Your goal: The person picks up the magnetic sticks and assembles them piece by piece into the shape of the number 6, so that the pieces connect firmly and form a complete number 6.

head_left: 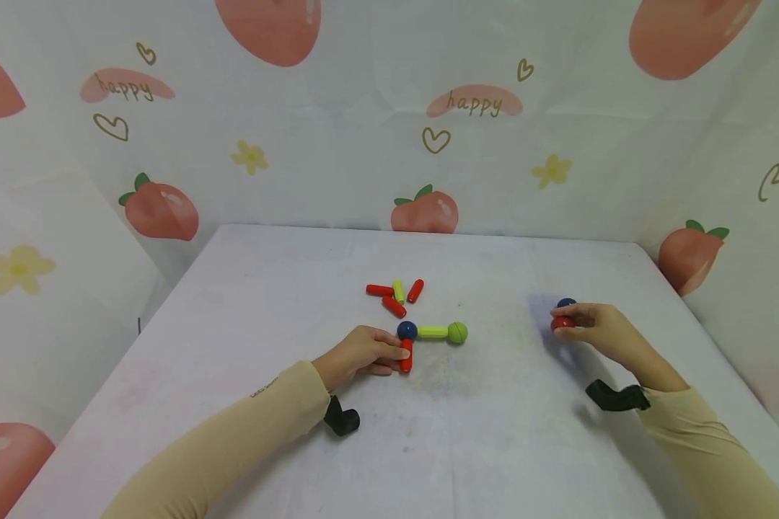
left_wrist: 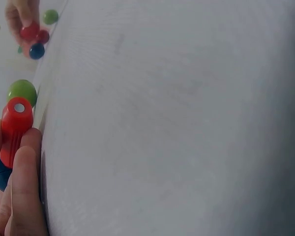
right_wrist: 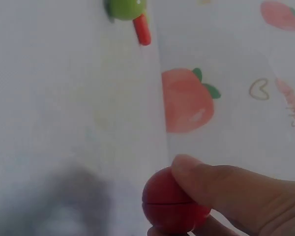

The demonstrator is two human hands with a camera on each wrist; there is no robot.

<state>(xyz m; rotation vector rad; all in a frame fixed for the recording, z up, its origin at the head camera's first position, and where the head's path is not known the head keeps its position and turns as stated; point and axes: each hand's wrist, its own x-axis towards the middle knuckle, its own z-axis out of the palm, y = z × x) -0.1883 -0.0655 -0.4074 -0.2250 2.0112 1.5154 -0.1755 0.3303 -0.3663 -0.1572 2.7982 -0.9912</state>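
two red pieces in hands

- Blue balls: two, one central, another out at 3 o'clock from it.
- Red rods: four, three between 11 and 12 o'clock from the central blue ball, one at 6.
- Yellow-green rods: two, one near 12 o'clock, one at 3.
- Green balls: two, and red balls: two, though the second of each shows only small in the left wrist view.
- Hands: two, left hand at 8 o'clock, right hand at 3.
- Table: one.
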